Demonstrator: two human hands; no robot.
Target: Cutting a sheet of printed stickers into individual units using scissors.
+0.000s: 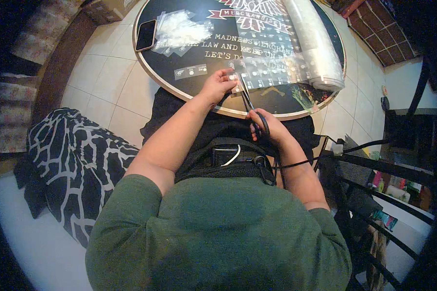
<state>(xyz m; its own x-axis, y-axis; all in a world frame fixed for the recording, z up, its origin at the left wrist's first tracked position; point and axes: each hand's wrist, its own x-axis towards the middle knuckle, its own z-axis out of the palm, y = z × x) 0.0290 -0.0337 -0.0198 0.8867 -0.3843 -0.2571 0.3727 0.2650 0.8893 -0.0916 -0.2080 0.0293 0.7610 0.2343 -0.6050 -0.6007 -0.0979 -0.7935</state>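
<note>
At the near edge of a round black table, my left hand pinches the left end of a clear plastic sheet printed with small white marks. My right hand holds black-handled scissors, whose blades point away from me and lie at the sheet just right of my left fingers. The sheet runs right to a thick roll of clear film. A short cut strip lies flat, left of my left hand. Farther back is a loose pile of clear printed pieces.
A smartphone lies at the table's left rim. Dried flowers show near the right front rim. Black cables run from my waist to the right, by a black metal frame. A patterned black-and-white cloth is at the left.
</note>
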